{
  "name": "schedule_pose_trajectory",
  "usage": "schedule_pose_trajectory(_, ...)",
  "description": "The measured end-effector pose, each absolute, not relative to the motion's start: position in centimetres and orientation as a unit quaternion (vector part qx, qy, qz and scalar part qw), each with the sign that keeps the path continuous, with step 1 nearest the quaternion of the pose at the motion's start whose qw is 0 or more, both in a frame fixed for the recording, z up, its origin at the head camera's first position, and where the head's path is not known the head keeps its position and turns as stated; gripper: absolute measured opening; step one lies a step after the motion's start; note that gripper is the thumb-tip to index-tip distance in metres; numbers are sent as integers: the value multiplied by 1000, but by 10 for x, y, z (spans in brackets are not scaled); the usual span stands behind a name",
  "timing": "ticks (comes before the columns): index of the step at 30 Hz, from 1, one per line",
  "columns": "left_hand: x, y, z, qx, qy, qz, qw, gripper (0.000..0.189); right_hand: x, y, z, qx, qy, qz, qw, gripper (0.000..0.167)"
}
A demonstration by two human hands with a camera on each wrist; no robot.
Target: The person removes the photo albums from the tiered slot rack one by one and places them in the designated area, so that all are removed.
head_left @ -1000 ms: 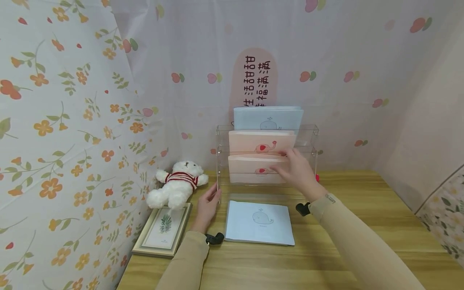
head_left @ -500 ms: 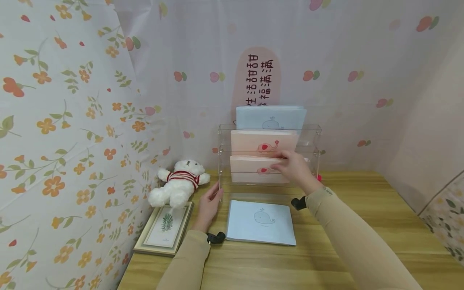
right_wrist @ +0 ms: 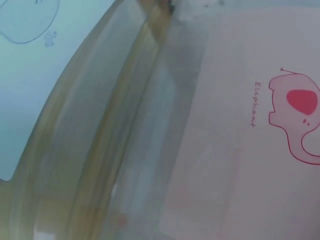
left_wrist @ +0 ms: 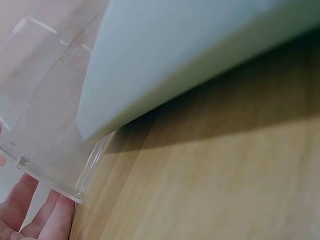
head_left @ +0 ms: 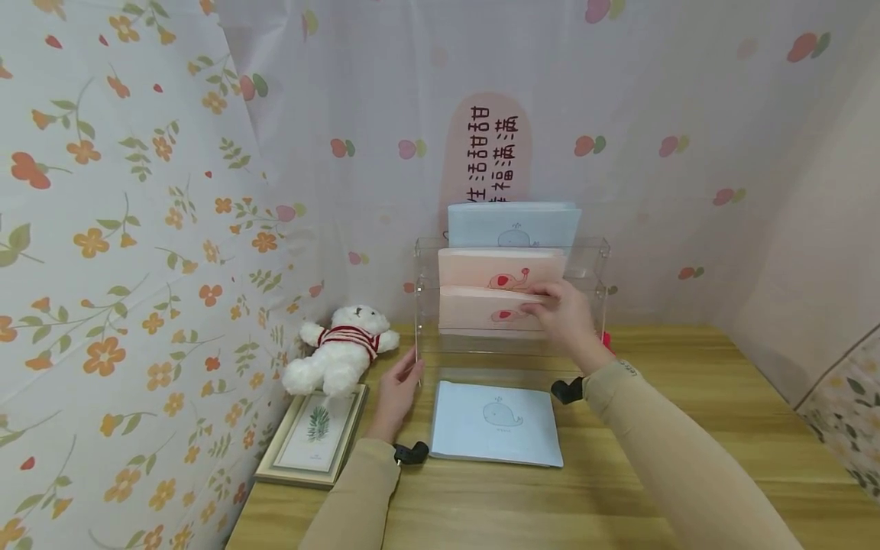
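A clear acrylic file rack (head_left: 598, 325) stands against the back wall with booklets in its tiers. My right hand (head_left: 565, 317) pinches the right part of the front pink booklet (head_left: 470, 309), which bears a red elephant. In the right wrist view this pink booklet (right_wrist: 215, 165) shows behind clear plastic, the word "Elephant" beside its drawing. My left hand (head_left: 399, 389) grips the lower left edge of the rack; in the left wrist view its fingers (left_wrist: 55, 220) lie along the outer side of the clear panel (left_wrist: 45, 115). Behind stand another pink booklet (head_left: 467, 263) and blue booklets (head_left: 474, 221).
A blue whale booklet (head_left: 457, 428) lies flat on the wooden table (head_left: 481, 504) in front of the rack. To the left are a white teddy bear (head_left: 340, 363) in a striped sweater and a picture frame (head_left: 305, 451). A small red thing (head_left: 606, 340) shows at the rack's right.
The front pink booklet has risen slightly in the rack, my right hand moving up and a little right with it. My left hand stays on the rack's side.
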State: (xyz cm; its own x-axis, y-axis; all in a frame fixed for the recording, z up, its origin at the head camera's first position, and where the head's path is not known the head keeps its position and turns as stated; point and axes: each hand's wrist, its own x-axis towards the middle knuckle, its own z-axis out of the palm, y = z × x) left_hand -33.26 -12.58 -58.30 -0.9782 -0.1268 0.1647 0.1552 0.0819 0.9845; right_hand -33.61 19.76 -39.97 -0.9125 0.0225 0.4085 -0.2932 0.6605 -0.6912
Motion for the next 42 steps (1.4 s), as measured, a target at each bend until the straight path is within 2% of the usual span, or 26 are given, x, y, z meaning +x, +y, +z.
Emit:
schedule_pose_trajectory(10,-332,-126,-581,-11,-736,-668,112,44,-292,218,-371,93,-856,399,315,27)
schedule_pose_trajectory(15,-332,-126,-581,-12,-741,-663,103,46,-261,244,-372,81,-837,404,359,26)
schedule_pose_trajectory(19,-333,-129,-581,-13,-745,-656,120,45,-244,263,-380,51,-826,408,386,27)
schedule_pose_trajectory(33,-327,-127,-578,-6,-742,-662,106,45,-189,342,-427,-123,-760,451,452,32)
schedule_pose_trajectory(36,-328,-126,-579,-7,-742,-662,107,46,-182,360,-432,-170,-727,490,450,34)
schedule_pose_trajectory(42,-329,-125,-579,-6,-737,-668,101,47,-181,394,-439,-247,-683,549,413,27)
